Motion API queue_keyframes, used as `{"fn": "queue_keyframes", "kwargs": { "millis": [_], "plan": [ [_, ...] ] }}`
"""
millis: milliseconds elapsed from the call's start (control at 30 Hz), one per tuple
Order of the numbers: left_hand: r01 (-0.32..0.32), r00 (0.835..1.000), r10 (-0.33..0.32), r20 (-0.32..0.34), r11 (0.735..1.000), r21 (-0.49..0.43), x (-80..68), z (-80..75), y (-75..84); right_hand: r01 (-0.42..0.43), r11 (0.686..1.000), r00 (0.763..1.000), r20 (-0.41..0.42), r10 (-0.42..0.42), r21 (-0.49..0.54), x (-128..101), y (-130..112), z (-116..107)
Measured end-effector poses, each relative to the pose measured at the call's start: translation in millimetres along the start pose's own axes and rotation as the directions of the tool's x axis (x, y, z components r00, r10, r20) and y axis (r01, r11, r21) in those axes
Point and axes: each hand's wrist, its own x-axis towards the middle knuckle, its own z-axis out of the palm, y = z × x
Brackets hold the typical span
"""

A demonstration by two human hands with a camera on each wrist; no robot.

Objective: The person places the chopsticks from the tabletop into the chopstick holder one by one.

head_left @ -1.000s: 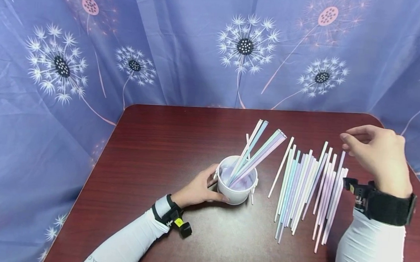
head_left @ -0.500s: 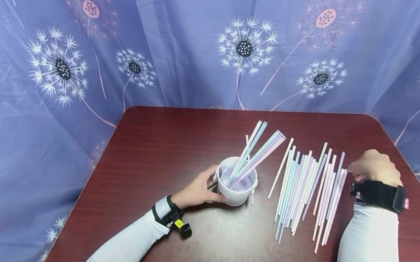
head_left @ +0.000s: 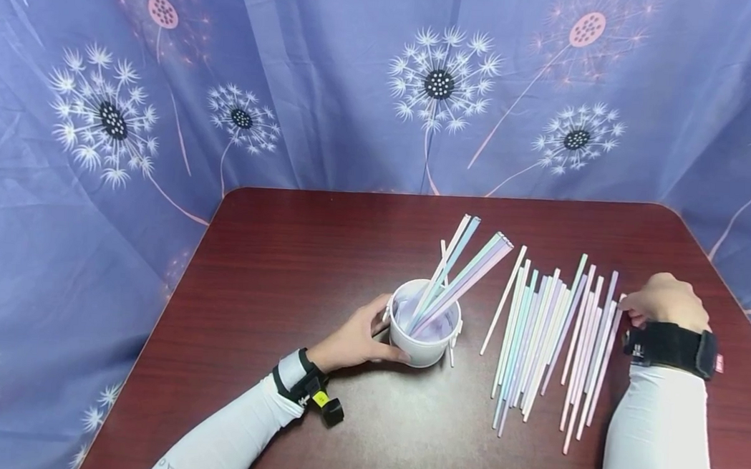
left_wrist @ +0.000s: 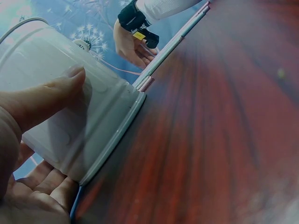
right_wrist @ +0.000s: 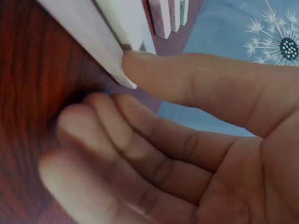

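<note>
My left hand (head_left: 359,337) holds a small white bucket (head_left: 421,348) by its side, thumb at the front and fingers behind. Several pastel sticks (head_left: 466,276) lean out over its rim. At the right, my right hand (head_left: 668,303) pinches the far end of a pale pink stick (head_left: 604,370), the outermost of a loose row. The right wrist view shows my thumb (right_wrist: 159,70) on that stick's end (right_wrist: 105,46), with the fingers bent beneath, close to the tabletop.
The other pastel sticks (head_left: 530,337) lie roughly side by side on the dark red table (head_left: 271,257), between bucket and right hand. A white stick (head_left: 443,249) lies behind the bucket. A blue dandelion-print cloth (head_left: 346,82) hangs beyond the table's back edge.
My right hand has come down onto the row's right end, and the outermost pink stick has shifted slightly away and to the right. The left hand and bucket stay put.
</note>
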Motion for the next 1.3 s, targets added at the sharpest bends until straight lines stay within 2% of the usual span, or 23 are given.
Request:
{"fn": "queue_keyframes", "kwargs": {
  "millis": [300,533,700,767,833,1000,1100,1200,1300],
  "plan": [
    [0.021,1.0,-0.021,-0.01,1.0,0.004,-0.5,0.0,1.6,0.043,0.998,0.999,0.017,-0.044,0.049,3.0,-1.2,5.4],
    [0.024,1.0,-0.024,-0.006,1.0,0.006,-0.7,-0.1,2.6,0.058,0.998,0.997,0.038,-0.06,0.039,9.2,4.2,4.0],
    [0.025,1.0,-0.024,-0.007,1.0,0.011,-1.6,-0.3,2.6,0.128,0.984,0.989,0.058,-0.136,0.124,12.6,2.5,2.3],
    [0.027,1.0,-0.027,-0.009,1.0,0.011,-1.4,-0.2,2.1,0.175,0.977,0.983,0.033,-0.18,0.123,12.2,-1.5,-0.8],
    [0.02,1.0,-0.02,-0.007,1.0,0.006,-0.4,-0.8,-5.4,0.221,0.97,0.975,-0.003,-0.222,0.099,10.2,-7.6,-5.2],
    [0.0,1.0,0.0,0.005,1.0,0.003,2.1,-2.7,-24.3,0.331,0.942,0.941,-0.095,-0.325,0.061,-3.0,-30.7,-15.1],
    [0.002,1.0,-0.002,0.001,1.0,0.012,2.7,-2.0,-24.4,0.392,0.918,0.91,-0.167,-0.379,0.054,-15.9,-47.6,-19.5],
    [0.002,1.0,-0.002,-0.003,1.0,0.011,3.0,-0.8,-21.7,0.471,0.881,0.856,-0.264,-0.444,0.045,-31.0,-65.6,-21.4],
    [-0.004,1.0,0.004,-0.002,1.0,0.006,1.6,0.4,-11.6,0.547,0.836,0.796,-0.336,-0.504,0.04,-45.6,-84.5,-20.0]
  ]
}}
